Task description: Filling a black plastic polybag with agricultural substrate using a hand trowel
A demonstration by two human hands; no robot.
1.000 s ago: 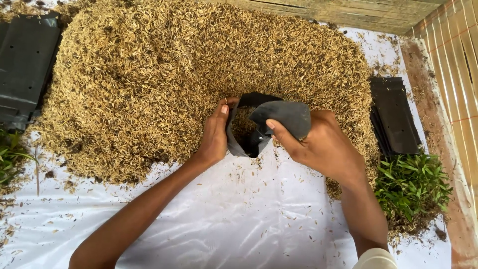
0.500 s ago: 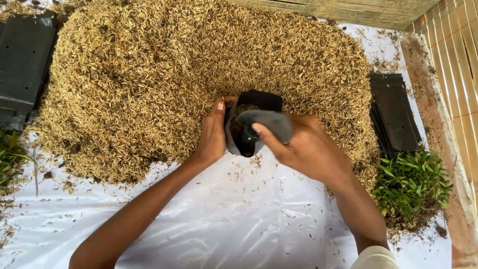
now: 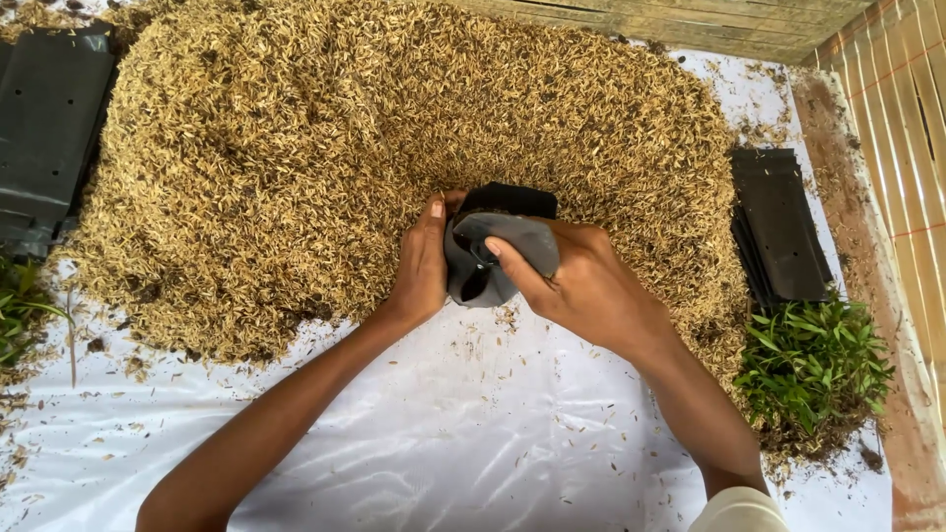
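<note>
Both of your hands were on one small black plastic bag, which sat at the near edge of the big heap of golden husks, right where the heap met the white sheet. Your left hand cupped the bag's left side, palm against the plastic, thumb up along the rim, so its grip was closed around that wall. Your right hand came in from the right and lay over the top, its fingers folded across the grey flap of the mouth and pressing it down and inward; that grip was narrow and clamped on the plastic too. Below the fingers a dark opening of the bag showed, and I could not tell what it held. The bag's far edge stood up black against the husks behind it.

Your forearms ran down toward the bottom of the view, the left one long and bare, the right one ending in a pale sleeve at the lower edge.

Loose husks and dark crumbs were scattered over the sheet just in front of the bag. To your right, well apart from your hands, a flat stack of black bags lay beside the heap, with a clump of green seedlings just below it. At the far left another stack of black bags lay against the heap, with more green leaves beneath. Slatted wood ran along the right side.
</note>
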